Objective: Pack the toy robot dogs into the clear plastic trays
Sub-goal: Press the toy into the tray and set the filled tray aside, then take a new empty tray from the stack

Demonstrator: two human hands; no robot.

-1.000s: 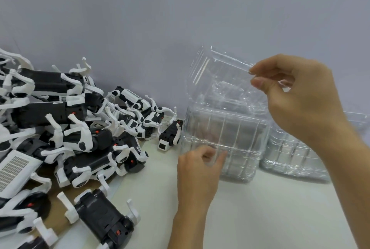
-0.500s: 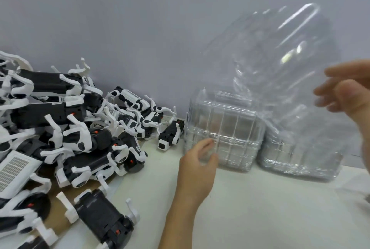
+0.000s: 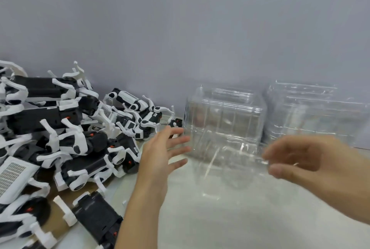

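Observation:
A heap of black and white toy robot dogs (image 3: 66,140) covers the left of the table. One clear plastic tray (image 3: 226,168), blurred by motion, is low over the table in front of me, and my right hand (image 3: 312,164) pinches its right edge. My left hand (image 3: 162,154) is open with fingers spread at the tray's left side; whether it touches the tray I cannot tell. Behind the tray stands a stack of clear trays (image 3: 224,116) against the wall, with a second stack (image 3: 314,112) to its right.
A grey wall (image 3: 180,28) closes off the back. The pale tabletop (image 3: 230,224) stretches toward me. A brown cardboard sheet (image 3: 60,198) lies under the nearest dogs at the lower left.
My right hand lifted one tray off the left stack, swung it up and right, then brought it down in front of the stacks. My left hand let go of the stack and opened.

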